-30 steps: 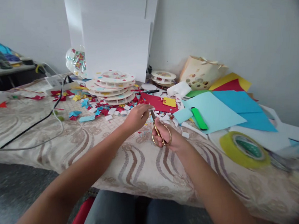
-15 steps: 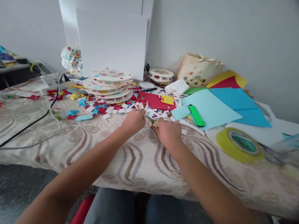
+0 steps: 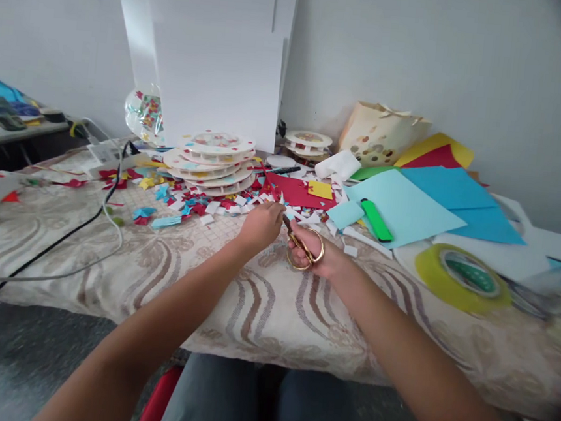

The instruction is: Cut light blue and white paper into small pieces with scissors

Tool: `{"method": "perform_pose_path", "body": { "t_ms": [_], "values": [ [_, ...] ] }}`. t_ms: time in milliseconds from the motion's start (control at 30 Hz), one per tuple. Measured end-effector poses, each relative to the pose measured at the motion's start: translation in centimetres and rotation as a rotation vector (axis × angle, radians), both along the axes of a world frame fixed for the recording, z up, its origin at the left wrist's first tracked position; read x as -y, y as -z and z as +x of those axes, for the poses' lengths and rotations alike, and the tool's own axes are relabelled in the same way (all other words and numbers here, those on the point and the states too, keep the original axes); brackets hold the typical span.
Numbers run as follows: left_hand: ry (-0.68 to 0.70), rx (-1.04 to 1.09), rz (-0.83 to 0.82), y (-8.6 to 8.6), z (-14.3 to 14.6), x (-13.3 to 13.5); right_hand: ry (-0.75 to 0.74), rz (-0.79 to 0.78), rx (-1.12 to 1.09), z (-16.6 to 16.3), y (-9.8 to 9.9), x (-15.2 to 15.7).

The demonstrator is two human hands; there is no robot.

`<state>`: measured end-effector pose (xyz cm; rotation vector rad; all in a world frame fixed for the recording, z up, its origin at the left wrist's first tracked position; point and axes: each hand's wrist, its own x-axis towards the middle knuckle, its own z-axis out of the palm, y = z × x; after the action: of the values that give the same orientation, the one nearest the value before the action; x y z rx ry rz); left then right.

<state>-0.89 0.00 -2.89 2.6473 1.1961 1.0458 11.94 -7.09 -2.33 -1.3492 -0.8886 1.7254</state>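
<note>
My right hand point(image 3: 310, 247) is closed around gold-handled scissors point(image 3: 302, 242), the finger loops turned toward me and the dark blades pointing away to the left. Close by, my left hand point(image 3: 262, 225) is pinched, fingers together, at the blade end of the scissors. What looks like a small piece of white paper point(image 3: 282, 199) shows at its fingertips, mostly hidden. Just beyond both hands lie many paper scraps point(image 3: 206, 219) in white, red and blue. A red paper sheet point(image 3: 292, 188) with a yellow paper square point(image 3: 320, 189) on it lies behind them.
Layered white discs point(image 3: 210, 165) stand behind the scraps. To the right are light blue paper point(image 3: 413, 206), a green marker point(image 3: 376, 220) and a yellow tape roll point(image 3: 461, 277). A paper bag point(image 3: 383, 134) leans on the wall. Cables point(image 3: 98, 211) cross the patterned tablecloth point(image 3: 252, 306) at left.
My right hand has turned over, so the scissors' gold loops now face up and show plainly. My left hand keeps its pinch near the blades. The whole view has shifted slightly.
</note>
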Motion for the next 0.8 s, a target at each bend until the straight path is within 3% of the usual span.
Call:
{"method": "perform_pose_path", "body": {
  "t_ms": [133, 233, 433, 500, 600, 800],
  "values": [
    [0.021, 0.040, -0.029, 0.1, -0.1, -0.2, 0.008, -0.024, -0.152, 0.0, 0.3, -0.3],
    [0.093, 0.247, -0.134, 0.1, 0.0, -0.5, 0.019, 0.010, -0.259, 0.3, -0.4, 0.0],
    [0.418, 0.922, -0.792, 0.1, 0.7, -0.7, -0.105, 0.049, -0.503, 1.7, -2.3, 0.7],
    [0.550, 1.041, -0.998, 0.0, 0.8, -0.6, -0.151, 0.031, -0.520, 1.8, -2.4, 0.8],
    [0.661, 1.066, -1.114, 0.0, 0.8, -0.7, -0.171, 0.032, -0.486, 1.6, -2.3, 0.8],
    [0.500, 0.982, -1.088, 0.1, 0.2, -1.1, -0.109, 0.121, -0.178, 1.0, -2.0, 1.0]
  ]
}}
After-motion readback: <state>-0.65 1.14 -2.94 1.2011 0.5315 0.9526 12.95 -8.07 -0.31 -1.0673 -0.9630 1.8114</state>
